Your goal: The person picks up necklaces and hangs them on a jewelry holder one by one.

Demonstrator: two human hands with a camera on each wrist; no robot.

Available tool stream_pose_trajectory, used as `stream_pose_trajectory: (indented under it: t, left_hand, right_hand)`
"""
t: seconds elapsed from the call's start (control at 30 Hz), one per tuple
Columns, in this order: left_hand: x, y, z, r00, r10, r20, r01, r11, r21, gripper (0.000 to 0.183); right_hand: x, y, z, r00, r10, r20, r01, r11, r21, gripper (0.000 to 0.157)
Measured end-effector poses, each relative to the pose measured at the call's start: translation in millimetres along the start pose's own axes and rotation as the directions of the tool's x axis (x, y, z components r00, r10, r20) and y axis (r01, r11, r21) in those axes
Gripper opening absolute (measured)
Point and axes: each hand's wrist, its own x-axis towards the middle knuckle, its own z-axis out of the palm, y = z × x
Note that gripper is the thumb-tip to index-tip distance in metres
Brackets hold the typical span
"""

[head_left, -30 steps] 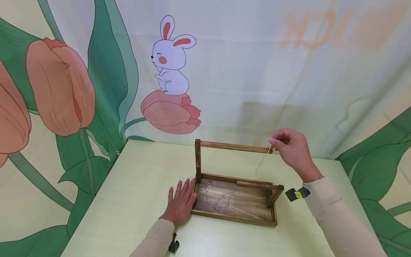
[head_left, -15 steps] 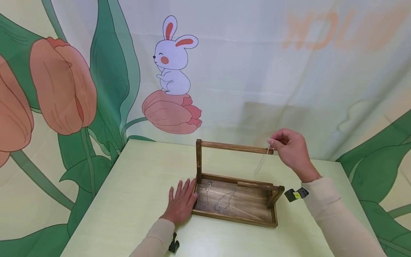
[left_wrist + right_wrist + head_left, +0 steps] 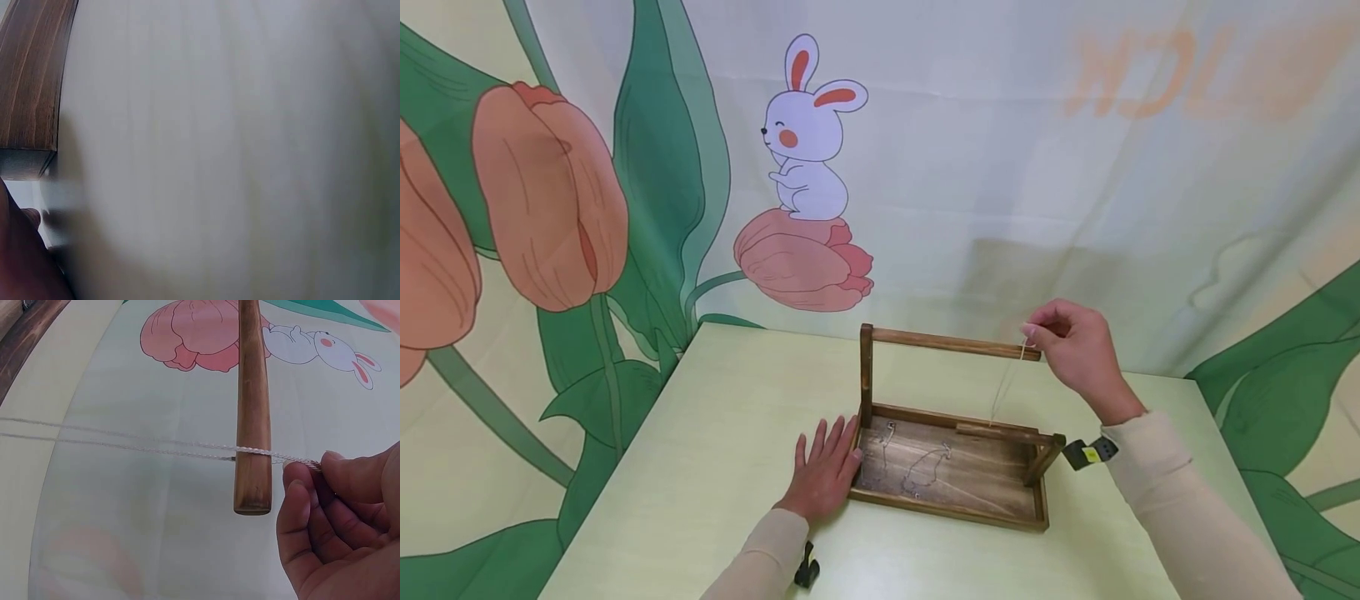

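My right hand (image 3: 1078,342) pinches a thin pale chain necklace (image 3: 1006,383) between thumb and fingertips, at the right end of the upper bar (image 3: 940,340) of a brown wooden jewelry stand (image 3: 955,512). In the right wrist view, one strand of the necklace (image 3: 253,450) crosses in front of the bar (image 3: 253,394) near its free end; the other passes behind it. The two strands hang down close together. My left hand (image 3: 823,475) lies flat with fingers spread, its thumb at the tray's left edge. Little of that hand shows in the left wrist view.
Inside the tray lie two fine chains with small pendants (image 3: 946,451). A shorter lower bar (image 3: 1000,431) reaches left from the right post. The stand is on a pale table (image 3: 700,467), before a printed curtain (image 3: 925,167) with tulips and a rabbit.
My right hand has shifted slightly left along the bar's end. The hanging necklace has swung more upright and now reaches lower, overlapping the tray's back edge. My left hand stays put.
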Motion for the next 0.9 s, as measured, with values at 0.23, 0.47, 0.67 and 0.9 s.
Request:
stream_pose_trajectory:
  t: [0.23, 0.47, 0.67, 0.9]
  left_hand:
    - [-0.8, 0.2, -0.5, 1.0, -0.004, 0.006, 0.004, 1.0, -0.002, 0.062]
    - [-0.9, 0.3, -1.6, 1.0, -0.006, 0.009, 0.006, 1.0, -0.007, 0.062]
    - [-0.5, 0.6, -2.0, 1.0, -0.009, 0.016, 0.009, 1.0, -0.004, 0.061]
    - [-1.3, 1.3, -3.0, 1.0, -0.011, 0.016, 0.011, 1.0, 0.001, 0.061]
  right_hand:
    - [0.1, 1.2, 1.8, 0.999, -0.035, -0.003, 0.035, 0.999, 0.007, 0.012]
    - [0.6, 0.3, 3.5, 1.0, -0.029, 0.002, 0.029, 0.999, 0.013, 0.009]
    - [0.7, -0.7, 4.1, 1.0, -0.014, 0.013, 0.014, 1.0, 0.014, 0.012]
    - [2.1, -0.9, 6.6, 1.0, -0.005, 0.029, 0.004, 1.0, 0.024, 0.012]
